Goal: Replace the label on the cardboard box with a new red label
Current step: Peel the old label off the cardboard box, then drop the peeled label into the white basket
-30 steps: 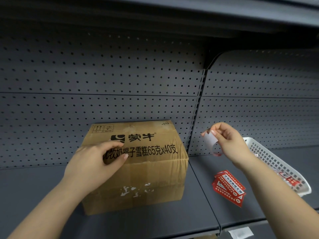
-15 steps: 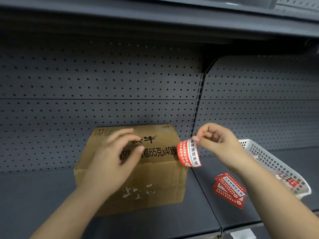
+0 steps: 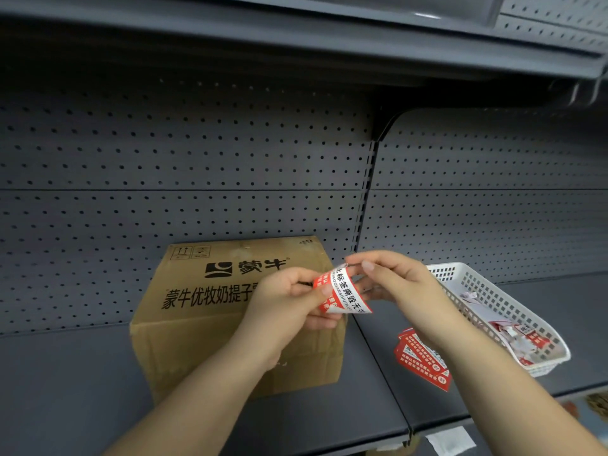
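A brown cardboard box with black printed characters stands on the grey shelf, left of centre. In front of its right top corner I hold a curled red and white label between both hands. My left hand pinches its left edge with thumb and fingers. My right hand pinches its upper right end. The box front is mostly hidden behind my left hand and forearm.
A small stack of red labels lies on the shelf right of the box. A white perforated basket with torn label scraps stands at the far right. Pegboard backs the shelf; another shelf hangs overhead.
My left hand has left the box top and come across to grip the label. My right hand brought the label left, in front of the box corner, with its printed side turned toward me.
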The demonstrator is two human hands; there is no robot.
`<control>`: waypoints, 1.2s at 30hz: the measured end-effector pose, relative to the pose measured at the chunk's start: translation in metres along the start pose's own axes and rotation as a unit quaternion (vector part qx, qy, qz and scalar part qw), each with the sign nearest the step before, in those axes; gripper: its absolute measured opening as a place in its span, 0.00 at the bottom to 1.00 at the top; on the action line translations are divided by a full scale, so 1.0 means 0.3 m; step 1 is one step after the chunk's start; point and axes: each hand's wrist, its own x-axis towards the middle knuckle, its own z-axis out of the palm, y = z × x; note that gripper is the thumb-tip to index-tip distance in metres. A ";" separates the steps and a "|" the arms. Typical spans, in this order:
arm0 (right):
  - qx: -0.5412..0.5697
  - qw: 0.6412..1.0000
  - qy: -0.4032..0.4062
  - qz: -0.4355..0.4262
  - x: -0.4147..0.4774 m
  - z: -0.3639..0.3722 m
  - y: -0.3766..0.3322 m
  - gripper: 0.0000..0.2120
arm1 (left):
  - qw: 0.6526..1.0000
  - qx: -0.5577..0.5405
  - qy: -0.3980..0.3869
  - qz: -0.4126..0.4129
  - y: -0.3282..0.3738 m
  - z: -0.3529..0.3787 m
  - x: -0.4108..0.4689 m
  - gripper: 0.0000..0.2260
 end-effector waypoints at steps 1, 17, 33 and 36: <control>0.011 1.000 0.006 0.007 -0.007 -0.002 0.004 0.12 | 1.000 0.002 -0.001 0.000 -0.002 0.000 0.001 0.06; 0.047 0.997 -0.005 0.055 -0.072 -0.008 0.080 0.09 | 0.998 -0.022 -0.024 0.045 -0.051 0.027 0.036 0.04; 0.076 0.994 0.058 -0.053 -0.080 -0.003 0.052 0.04 | 0.994 -0.083 -0.074 0.014 -0.037 0.017 0.022 0.19; 0.092 0.991 0.063 -0.078 -0.088 0.004 0.049 0.05 | 0.990 -0.106 -0.090 -0.015 -0.025 0.010 0.021 0.12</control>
